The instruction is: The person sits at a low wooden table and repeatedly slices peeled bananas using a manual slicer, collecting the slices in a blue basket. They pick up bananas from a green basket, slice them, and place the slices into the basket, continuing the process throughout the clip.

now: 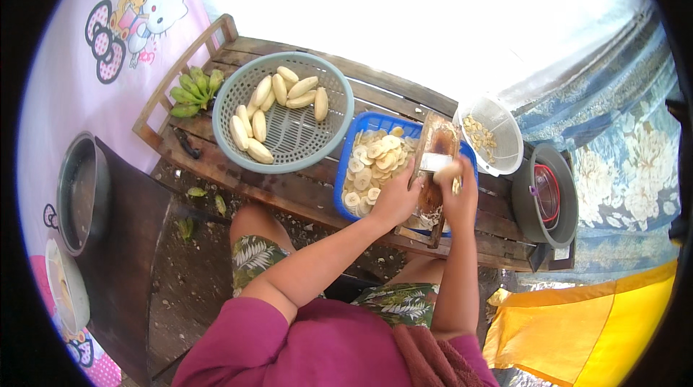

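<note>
A wooden slicer (438, 138) with a pale metal blade plate lies across the right part of a blue basket (339, 183). My left hand (399, 198) is closed on the slicer's left edge. Against the board, beside the blade, my right hand (460, 196) grips a peeled banana (447, 172); its fingers hide part of the fruit. Round pale banana slices (379, 152) fill much of the basket. Left of it, a large grey-green colander (224, 127) holds several whole peeled bananas (279, 89).
All this stands on a slatted wooden bench (375, 91). Unpeeled green bananas (193, 89) and a dark-handled knife (186, 143) lie at its left. A white strainer (512, 138) with small pieces and a grey basin (567, 185) are right. Another basin (101, 192) stands far left.
</note>
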`<state>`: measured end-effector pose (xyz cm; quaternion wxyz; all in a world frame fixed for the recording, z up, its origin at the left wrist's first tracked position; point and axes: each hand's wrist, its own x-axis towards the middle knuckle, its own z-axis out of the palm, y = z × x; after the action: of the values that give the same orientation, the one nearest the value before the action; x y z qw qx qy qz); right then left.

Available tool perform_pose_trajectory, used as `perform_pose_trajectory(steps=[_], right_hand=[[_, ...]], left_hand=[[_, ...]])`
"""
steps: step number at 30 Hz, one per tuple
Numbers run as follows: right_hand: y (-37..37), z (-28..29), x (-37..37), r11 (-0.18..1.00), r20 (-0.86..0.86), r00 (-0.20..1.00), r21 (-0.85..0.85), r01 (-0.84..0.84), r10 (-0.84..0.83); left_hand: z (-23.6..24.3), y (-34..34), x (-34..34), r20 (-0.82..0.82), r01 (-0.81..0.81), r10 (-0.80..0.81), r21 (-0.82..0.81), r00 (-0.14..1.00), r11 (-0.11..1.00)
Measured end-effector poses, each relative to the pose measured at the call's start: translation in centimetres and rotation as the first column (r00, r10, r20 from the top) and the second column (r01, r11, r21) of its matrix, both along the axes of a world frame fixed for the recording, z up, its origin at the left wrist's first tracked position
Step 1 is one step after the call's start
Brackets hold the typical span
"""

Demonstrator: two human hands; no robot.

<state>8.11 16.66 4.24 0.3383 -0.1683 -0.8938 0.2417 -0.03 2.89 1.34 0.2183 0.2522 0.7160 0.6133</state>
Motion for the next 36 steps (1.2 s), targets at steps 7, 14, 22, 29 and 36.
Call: perform_pose_trajectory(steps=[7,14,22,29,36], right_hand=[[0.6,-0.2,-0.9,0.998,-0.011,0.998,-0.019,0.062,-0.062],[3.0,-0.3,-3.2,0.984,-0.013,0.998,-0.167,0.059,-0.062],[-0.3,-0.6,-0.2,0.987,0.05,0.988,0.066,0.144,-0.147],[2.7,-0.3,-3.8,0.987,0.072,0.985,-0.037,0.158,-0.155],[-2.5,-1.7,3.8,0.992,0.09,0.988,-0.008,0.129,-0.127]], left_hand=[[0.1,0.0,0.2,0.024,0.034,-0.034,-0.011,0.999,0.999],[0.3,0.0,0.1,-0.015,0.0,0.0,0.002,1.0,1.0],[-0.8,0.3,0.3,-0.07,-0.028,0.031,0.033,0.997,0.999],[0.5,0.0,0.1,0.007,0.005,-0.005,-0.042,1.0,0.999],[-1.0,0.5,0.4,-0.071,-0.045,0.049,0.06,0.996,0.997]])
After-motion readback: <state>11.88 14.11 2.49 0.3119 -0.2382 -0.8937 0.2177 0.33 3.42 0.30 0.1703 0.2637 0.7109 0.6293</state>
